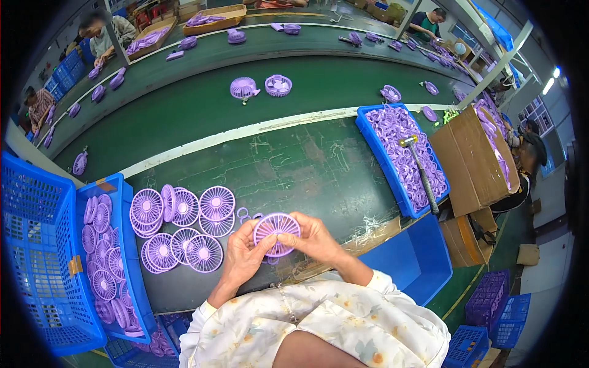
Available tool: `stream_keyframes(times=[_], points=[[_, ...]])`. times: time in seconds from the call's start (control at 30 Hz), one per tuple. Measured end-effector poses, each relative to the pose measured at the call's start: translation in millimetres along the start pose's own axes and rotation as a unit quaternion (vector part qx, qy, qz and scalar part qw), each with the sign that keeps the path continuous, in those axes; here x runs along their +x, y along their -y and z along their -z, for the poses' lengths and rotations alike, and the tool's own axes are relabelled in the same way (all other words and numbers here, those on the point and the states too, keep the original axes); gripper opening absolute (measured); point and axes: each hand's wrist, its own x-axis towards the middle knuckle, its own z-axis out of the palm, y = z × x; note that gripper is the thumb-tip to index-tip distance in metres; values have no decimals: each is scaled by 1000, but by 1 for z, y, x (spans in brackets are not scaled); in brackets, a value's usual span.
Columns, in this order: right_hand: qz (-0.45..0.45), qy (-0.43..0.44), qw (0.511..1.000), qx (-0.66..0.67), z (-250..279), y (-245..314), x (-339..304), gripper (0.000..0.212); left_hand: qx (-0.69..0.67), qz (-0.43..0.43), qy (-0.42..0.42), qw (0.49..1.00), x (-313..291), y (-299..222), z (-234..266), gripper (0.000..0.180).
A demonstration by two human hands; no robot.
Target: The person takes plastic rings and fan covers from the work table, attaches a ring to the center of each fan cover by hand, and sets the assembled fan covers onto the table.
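Note:
A round purple fan grille [276, 224] is held up between my two hands, over the near edge of the workbench. My left hand [245, 253] grips its left rim, and my right hand [316, 238] grips its right rim. Both thumbs press on the grille's lower middle. Left of my hands, several more purple fan grilles [204, 253] lie in overlapping stacks on the dark bench. A few small purple rings [243, 213] lie just beyond my left hand, partly covered by it.
At left, a blue crate [136, 306] holds many grilles beside a larger blue basket [43, 245]. At right, a blue tray [446, 178] of purple rings carries a hammer [422, 168], beside a cardboard box [460, 165]. Fan parts [243, 88] sit on the green conveyor belt [196, 116]; people work beyond.

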Motion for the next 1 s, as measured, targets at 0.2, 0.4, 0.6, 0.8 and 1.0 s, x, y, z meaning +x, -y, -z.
stream_keyframes(times=[0.2, 0.4, 0.6, 0.8, 1.0], points=[[132, -220, 859, -444, 77, 46, 56, 24, 306, -144, -134, 931, 6, -22, 17, 52], [234, -333, 616, -674, 193, 32, 85, 26, 495, -182, -153, 836, 14, -30, 50, 49], [193, -100, 834, -507, 54, 22, 14, 13, 594, -115, -175, 777, 30, -28, 67, 70], [93, -81, 850, -512, 12, -31, -25, 13, 632, -69, -122, 762, 48, -25, 77, 84], [62, -85, 919, -380, 10, -12, -26, 12, 528, -96, -179, 824, 43, -43, 65, 90]])
